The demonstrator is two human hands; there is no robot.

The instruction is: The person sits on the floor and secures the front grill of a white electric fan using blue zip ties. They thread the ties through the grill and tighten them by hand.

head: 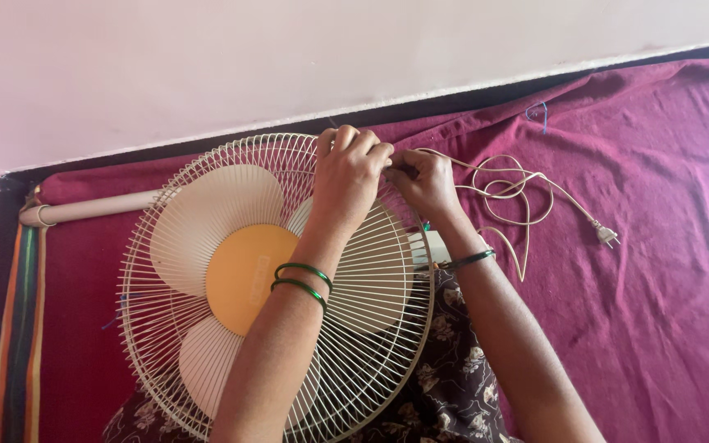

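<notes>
Both hands meet at the round wire grille's [371, 328] upper rim, mid-frame — left hand [346, 168] curled over the thin bars, right hand [427, 182] pinching something small and dark — upon wrinkled maroon cloth [658, 287].

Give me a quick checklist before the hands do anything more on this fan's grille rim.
1. Plug out of any socket: ok, it lies loose on the maroon cloth.
2. Blades at rest: ok, no blur.
3. Left hand steadying the grille: ok, fingers curl over the top rim.
4. Right hand at the rim: ok; what it pinches: cannot tell.
5. Cord clear of the hands: not ok, it starts by the right hand and lies looped.
</notes>
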